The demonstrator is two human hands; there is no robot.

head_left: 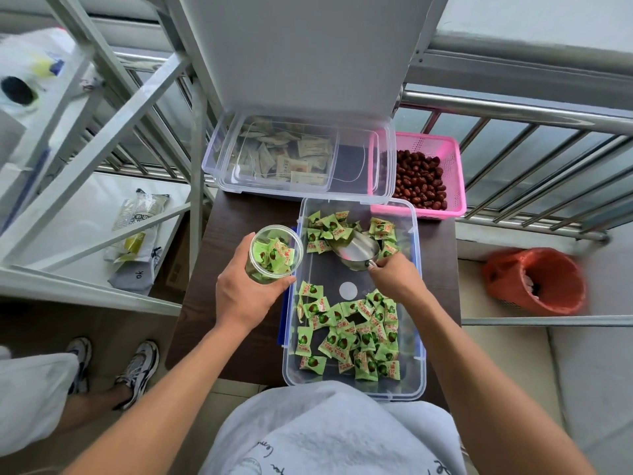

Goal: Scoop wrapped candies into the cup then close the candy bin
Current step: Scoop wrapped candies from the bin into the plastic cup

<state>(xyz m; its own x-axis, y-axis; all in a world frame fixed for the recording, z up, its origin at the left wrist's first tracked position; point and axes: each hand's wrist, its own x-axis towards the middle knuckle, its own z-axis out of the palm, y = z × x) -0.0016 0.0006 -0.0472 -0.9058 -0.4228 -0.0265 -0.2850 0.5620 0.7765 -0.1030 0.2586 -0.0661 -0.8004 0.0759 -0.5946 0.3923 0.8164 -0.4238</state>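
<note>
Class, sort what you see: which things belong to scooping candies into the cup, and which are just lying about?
In the job: cup in left hand, scoop in right hand, candies, candy bin.
Lying about: sachet box, pink basket, dates, orange bag.

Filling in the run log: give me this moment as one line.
left hand: holds cup, partly filled | right hand: holds scoop among candies, far end of bin | bin: open

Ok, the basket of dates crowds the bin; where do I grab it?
Probably take the pink basket by its right rim, coming from the right: that edge stands free, while the clear lid overlaps its left side.
</note>
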